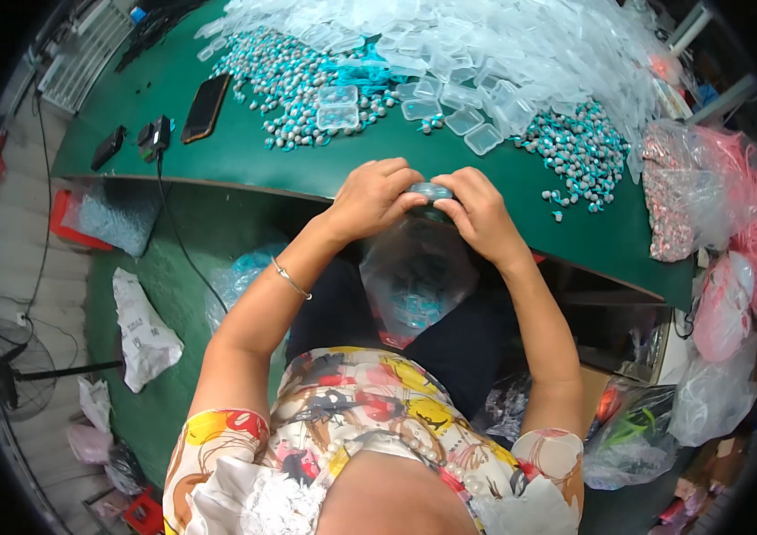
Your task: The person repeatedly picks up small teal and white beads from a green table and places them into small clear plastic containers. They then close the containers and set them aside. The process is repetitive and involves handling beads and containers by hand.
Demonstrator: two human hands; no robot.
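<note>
Pinching a small bluish plastic case (431, 191) from both ends, the left hand (375, 198) and right hand (478, 212) hovered at the edge of the green table (258, 165).

Beyond the right grip (480, 214), green table (521, 183) gives passage; past it, loose pieces (575, 147) (grey-teal) and plastic boxes (484, 138) obstruct.

Workshop: green table (245, 162) heaped with loose clear boxes (485, 45) and teal-grey parts (294, 125), plus bulk plastic bags (669, 189) at right.
</note>
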